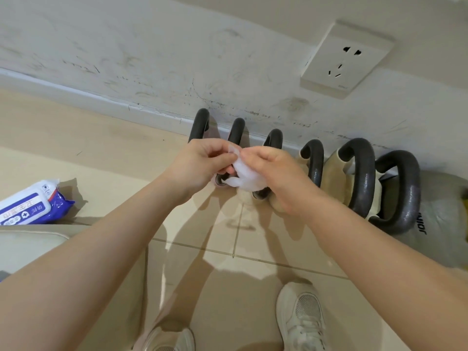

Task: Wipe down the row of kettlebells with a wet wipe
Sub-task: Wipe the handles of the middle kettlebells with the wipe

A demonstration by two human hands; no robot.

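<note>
A row of several kettlebells with dark handles stands on the floor against the wall, from a small one [200, 124] at the left to the largest grey one [397, 191] at the right. My left hand [200, 163] and my right hand [273, 173] are held together above the small kettlebells. Both pinch a crumpled white wet wipe [247, 179] between them. The hands hide the bodies of the small kettlebells.
A blue and white pack of wet wipes [30, 203] lies at the left on a pale surface. A wall socket [347, 59] sits above the row. My two white shoes [301, 317] stand on the beige tile floor below.
</note>
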